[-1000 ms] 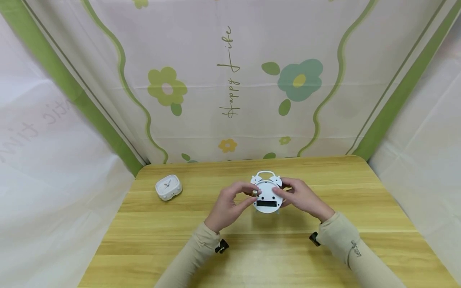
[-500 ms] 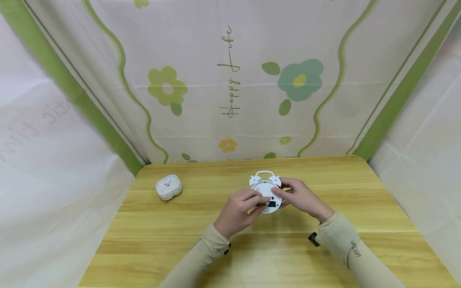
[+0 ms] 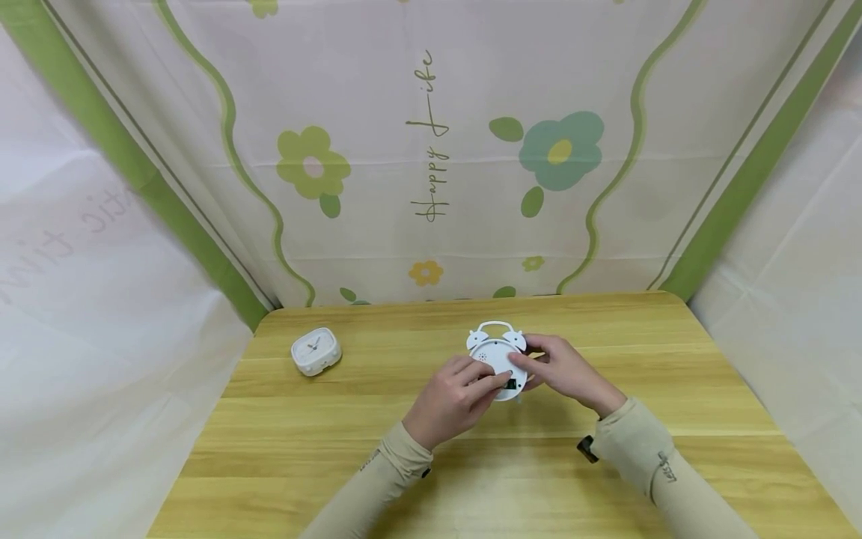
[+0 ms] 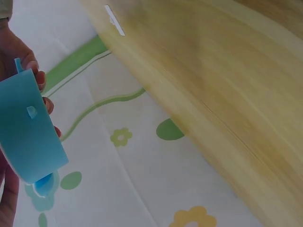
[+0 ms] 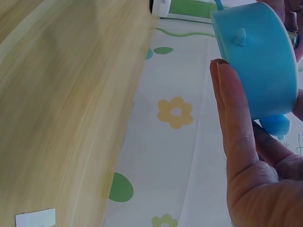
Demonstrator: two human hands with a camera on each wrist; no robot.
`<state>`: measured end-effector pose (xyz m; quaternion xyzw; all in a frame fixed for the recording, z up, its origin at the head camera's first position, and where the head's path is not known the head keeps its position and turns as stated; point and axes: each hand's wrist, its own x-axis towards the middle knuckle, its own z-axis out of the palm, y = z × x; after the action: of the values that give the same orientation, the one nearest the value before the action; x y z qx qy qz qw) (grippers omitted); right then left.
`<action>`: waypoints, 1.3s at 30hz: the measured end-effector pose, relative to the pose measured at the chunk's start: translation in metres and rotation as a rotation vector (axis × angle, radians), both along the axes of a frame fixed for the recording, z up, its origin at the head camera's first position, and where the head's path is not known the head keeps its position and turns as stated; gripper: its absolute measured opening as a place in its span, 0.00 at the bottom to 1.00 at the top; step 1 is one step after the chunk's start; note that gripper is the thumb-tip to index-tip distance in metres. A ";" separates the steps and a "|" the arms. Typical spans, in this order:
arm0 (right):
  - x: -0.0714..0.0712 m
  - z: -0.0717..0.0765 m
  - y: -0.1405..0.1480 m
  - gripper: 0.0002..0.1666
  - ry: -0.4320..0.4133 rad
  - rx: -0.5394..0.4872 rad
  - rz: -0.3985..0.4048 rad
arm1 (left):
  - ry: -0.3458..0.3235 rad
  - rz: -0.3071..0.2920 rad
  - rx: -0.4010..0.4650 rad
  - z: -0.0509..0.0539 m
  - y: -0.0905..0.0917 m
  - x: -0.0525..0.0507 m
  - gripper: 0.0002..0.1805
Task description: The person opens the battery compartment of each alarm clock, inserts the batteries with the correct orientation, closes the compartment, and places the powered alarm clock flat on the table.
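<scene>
A twin-bell alarm clock (image 3: 497,350) is held up over the table, its white back towards the head camera. My right hand (image 3: 569,372) grips its right edge, thumb on the back and fingers behind. The clock's light-blue body (image 5: 260,61) fills the upper right of the right wrist view. My left hand (image 3: 447,397) is at the battery compartment (image 3: 511,385) low on the back, covering its left part. Between the left fingers, part of a battery (image 5: 294,38) shows in the right wrist view; in the head view the hand hides it.
A white rounded-square clock (image 3: 316,350) lies on the wooden table (image 3: 283,449) at the back left. A small flat white piece (image 5: 35,217) lies on the tabletop in the right wrist view. A patterned curtain (image 3: 377,90) hangs behind the table.
My left hand has moved right with the battery, from the clock's left edge onto the battery compartment, and now covers part of it. The right hand and the clock have hardly moved.
</scene>
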<state>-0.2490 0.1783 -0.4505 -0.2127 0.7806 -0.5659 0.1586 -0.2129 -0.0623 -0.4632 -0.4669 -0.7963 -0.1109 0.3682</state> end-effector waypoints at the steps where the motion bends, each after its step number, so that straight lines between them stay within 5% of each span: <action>1: 0.000 0.000 0.000 0.26 -0.002 0.001 0.001 | 0.001 0.002 -0.004 -0.001 0.000 0.000 0.18; 23: 0.002 -0.003 0.003 0.25 -0.003 0.022 -0.002 | 0.111 0.079 -0.180 -0.012 0.001 0.000 0.18; 30: 0.002 -0.002 0.003 0.27 -0.004 0.018 -0.010 | 0.102 0.034 -0.125 -0.016 -0.002 0.000 0.19; 39: -0.001 0.002 0.004 0.25 -0.008 -0.027 -0.012 | 0.221 0.067 0.000 -0.022 -0.008 -0.005 0.33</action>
<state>-0.2500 0.1827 -0.4481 -0.2079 0.7735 -0.5781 0.1557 -0.2178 -0.0704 -0.4852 -0.4496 -0.7659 -0.0463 0.4573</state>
